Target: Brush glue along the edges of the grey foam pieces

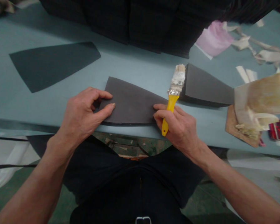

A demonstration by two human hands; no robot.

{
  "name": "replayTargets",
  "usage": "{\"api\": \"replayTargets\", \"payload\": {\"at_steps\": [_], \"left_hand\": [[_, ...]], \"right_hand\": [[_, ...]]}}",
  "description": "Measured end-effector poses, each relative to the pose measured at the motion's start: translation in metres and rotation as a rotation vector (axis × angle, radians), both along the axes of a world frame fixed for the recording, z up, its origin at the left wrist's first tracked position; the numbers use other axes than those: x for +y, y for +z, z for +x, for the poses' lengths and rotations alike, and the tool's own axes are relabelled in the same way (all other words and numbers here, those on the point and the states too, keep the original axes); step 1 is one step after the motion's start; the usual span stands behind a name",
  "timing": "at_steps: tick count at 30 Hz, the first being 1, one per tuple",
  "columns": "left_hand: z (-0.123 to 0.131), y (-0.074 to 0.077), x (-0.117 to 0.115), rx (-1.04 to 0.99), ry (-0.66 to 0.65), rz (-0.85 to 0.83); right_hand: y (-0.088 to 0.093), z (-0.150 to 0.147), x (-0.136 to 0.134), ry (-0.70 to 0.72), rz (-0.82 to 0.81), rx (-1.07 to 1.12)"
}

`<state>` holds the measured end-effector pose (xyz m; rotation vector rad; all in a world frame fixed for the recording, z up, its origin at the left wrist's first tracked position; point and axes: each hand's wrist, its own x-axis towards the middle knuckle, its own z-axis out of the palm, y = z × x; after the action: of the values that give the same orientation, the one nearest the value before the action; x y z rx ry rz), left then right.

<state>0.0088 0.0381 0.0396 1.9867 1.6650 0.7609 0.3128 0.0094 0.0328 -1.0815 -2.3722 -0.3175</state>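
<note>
A dark grey tapered panel point(133, 102) lies flat near the table's front edge. My left hand point(86, 112) rests at its left end, thumb and forefinger apart on the surface. At its right end is my right hand point(178, 124), closed round the yellow handle of a brush point(172, 107), with fingertips touching the panel. The brush points away from me, its bristles caked with something whitish. A stack of similar grey panels point(207, 87) sits right of the brush. One dark flat piece point(56, 65) lies at the left.
Black stacked material point(140, 25) stands along the back. A stained pale container point(266, 93) is at the right, by a brown board point(234, 124). Pink material point(216, 37) and pale scraps point(270, 56) lie at the back right. The front edge of the table point(130, 129) runs below my hands.
</note>
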Motion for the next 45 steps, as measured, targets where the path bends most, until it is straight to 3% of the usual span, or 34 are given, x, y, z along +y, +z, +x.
{"api": "replayTargets", "payload": {"at_steps": [5, 11, 17, 35, 40, 45], "left_hand": [[-0.005, 0.008, 0.007, -0.063, -0.023, -0.108], [-0.018, 0.02, 0.026, -0.162, -0.171, -0.274], [-0.022, 0.018, 0.029, -0.173, -0.219, -0.3], [-0.022, 0.008, 0.018, -0.083, -0.207, -0.075], [-0.016, 0.015, 0.01, 0.071, -0.132, 0.152], [0.026, 0.014, 0.004, 0.193, -0.344, 0.277]], "right_hand": [[0.007, 0.001, 0.002, -0.022, -0.019, -0.032], [0.005, 0.003, 0.001, -0.037, -0.097, 0.006], [0.005, 0.003, 0.001, -0.024, -0.055, 0.001], [0.01, -0.001, 0.003, 0.003, -0.026, -0.019], [0.014, -0.004, 0.005, 0.017, -0.037, -0.03], [0.011, -0.004, 0.006, 0.021, -0.027, -0.006]]}}
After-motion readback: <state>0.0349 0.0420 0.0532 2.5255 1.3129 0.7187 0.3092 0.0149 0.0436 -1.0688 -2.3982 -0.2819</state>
